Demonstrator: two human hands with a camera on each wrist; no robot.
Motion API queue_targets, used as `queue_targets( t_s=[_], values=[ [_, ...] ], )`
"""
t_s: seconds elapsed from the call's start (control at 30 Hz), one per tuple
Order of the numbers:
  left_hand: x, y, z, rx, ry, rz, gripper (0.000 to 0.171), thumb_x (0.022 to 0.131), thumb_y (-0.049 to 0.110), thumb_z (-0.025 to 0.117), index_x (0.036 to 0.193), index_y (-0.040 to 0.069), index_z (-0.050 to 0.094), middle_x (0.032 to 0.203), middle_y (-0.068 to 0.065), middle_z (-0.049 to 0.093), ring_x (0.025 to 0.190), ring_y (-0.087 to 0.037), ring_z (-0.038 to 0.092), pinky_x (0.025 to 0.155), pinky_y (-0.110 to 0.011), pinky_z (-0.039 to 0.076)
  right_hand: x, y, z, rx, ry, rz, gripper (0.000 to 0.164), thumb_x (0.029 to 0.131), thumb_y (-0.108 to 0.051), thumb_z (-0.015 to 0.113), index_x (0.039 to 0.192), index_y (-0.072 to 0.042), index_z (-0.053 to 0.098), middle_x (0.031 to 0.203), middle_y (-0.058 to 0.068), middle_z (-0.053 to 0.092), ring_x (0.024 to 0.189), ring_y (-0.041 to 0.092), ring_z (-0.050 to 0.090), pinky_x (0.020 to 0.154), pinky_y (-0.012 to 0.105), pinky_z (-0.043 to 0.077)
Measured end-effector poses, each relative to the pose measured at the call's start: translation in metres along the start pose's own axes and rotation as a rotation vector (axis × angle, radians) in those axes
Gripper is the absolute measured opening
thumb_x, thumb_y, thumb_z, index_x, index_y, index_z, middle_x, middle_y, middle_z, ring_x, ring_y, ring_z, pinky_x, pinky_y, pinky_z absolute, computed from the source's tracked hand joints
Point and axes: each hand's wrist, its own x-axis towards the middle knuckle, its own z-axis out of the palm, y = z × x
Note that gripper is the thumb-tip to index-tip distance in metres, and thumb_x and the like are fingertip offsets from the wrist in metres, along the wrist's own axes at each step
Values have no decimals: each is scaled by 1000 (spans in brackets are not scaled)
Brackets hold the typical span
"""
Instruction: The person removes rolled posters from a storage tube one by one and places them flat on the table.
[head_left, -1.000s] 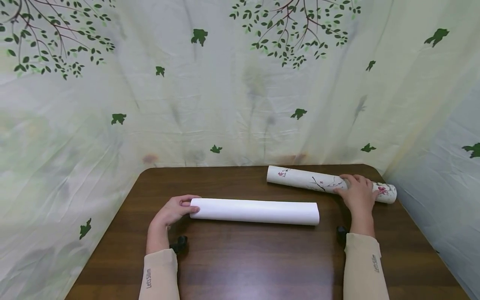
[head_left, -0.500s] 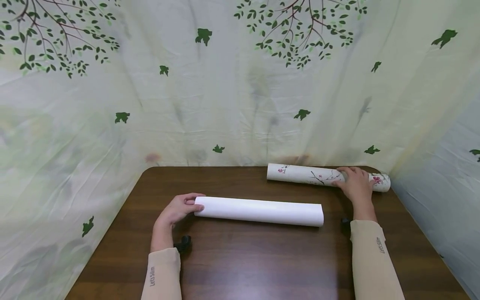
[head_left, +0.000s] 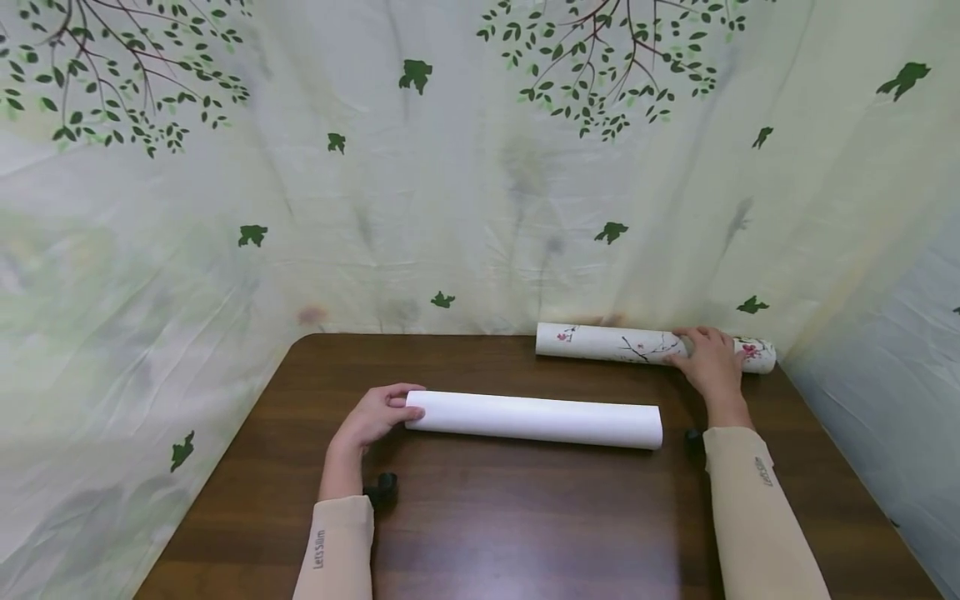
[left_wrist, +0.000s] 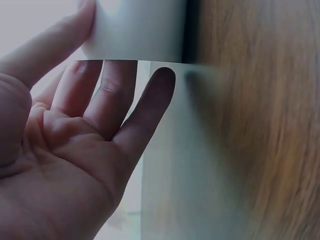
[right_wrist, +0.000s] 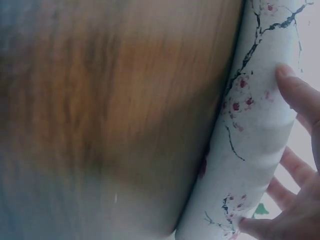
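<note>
A plain white paper roll (head_left: 536, 419) lies crosswise on the brown table. My left hand (head_left: 372, 417) pinches its left end, thumb on the near side and fingers behind. In the left wrist view the thumb presses the white roll (left_wrist: 140, 30), and the little finger stands apart, off the roll's end. Along the far edge of the table lies a second roll (head_left: 592, 342), white with dark branches and pink blossoms. My right hand (head_left: 711, 367) grips it near its right end. The right wrist view shows the thumb (right_wrist: 300, 95) against the blossom roll (right_wrist: 260, 115), other fingers partly hidden behind it.
The wooden table (head_left: 465, 508) has rounded far corners. Right behind it hangs a pale curtain (head_left: 450, 208) printed with branches and green leaves. Dark camera mounts (head_left: 382, 492) show under the wrists.
My right hand has slid the blossom roll back toward the far edge, turning it more parallel to that edge. My left hand keeps its pinch on the white roll. The view shifts slightly.
</note>
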Motion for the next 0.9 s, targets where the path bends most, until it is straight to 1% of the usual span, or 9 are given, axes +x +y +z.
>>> queue_targets(
  t_s=[0.2, 0.33, 0.53, 0.7, 0.9],
  values=[
    [4, -1, 6, -6, 8, 11, 51, 92, 27, 85, 138, 13, 69, 126, -17, 76, 108, -24, 69, 89, -32, 51, 5, -1, 3, -6, 8, -23, 60, 101, -36, 73, 152, -11, 52, 159, 33, 37, 148, 62, 23, 112, 89, 13],
    [5, 1, 9, -8, 21, 11, 50, 92, 26, 85, 138, 14, 70, 125, -18, 76, 109, -25, 68, 91, -33, 52, 9, -2, 4, -23, 2, -32, 61, 102, -36, 71, 154, -10, 51, 160, 34, 36, 149, 61, 22, 113, 88, 12],
    [6, 3, 16, 2, 47, 4, 47, 91, 27, 85, 135, 19, 71, 124, -16, 77, 110, -26, 69, 94, -36, 52, 12, -4, 5, -35, -12, -66, 62, 104, -34, 67, 156, -9, 46, 162, 35, 32, 151, 60, 20, 114, 87, 14],
    [9, 6, 22, -34, 70, 11, 42, 92, 22, 85, 131, 17, 71, 118, -17, 79, 106, -25, 71, 90, -35, 53, 13, -1, 5, -39, -23, -88, 65, 105, -33, 65, 160, -7, 41, 164, 36, 29, 151, 62, 18, 115, 86, 13],
    [12, 10, 25, -48, 122, -13, 38, 92, 20, 85, 127, 12, 69, 115, -17, 79, 101, -23, 71, 85, -32, 51, 15, -5, 6, -34, 0, -110, 67, 105, -34, 64, 161, -7, 38, 165, 36, 29, 152, 61, 20, 115, 85, 15]
  ],
)
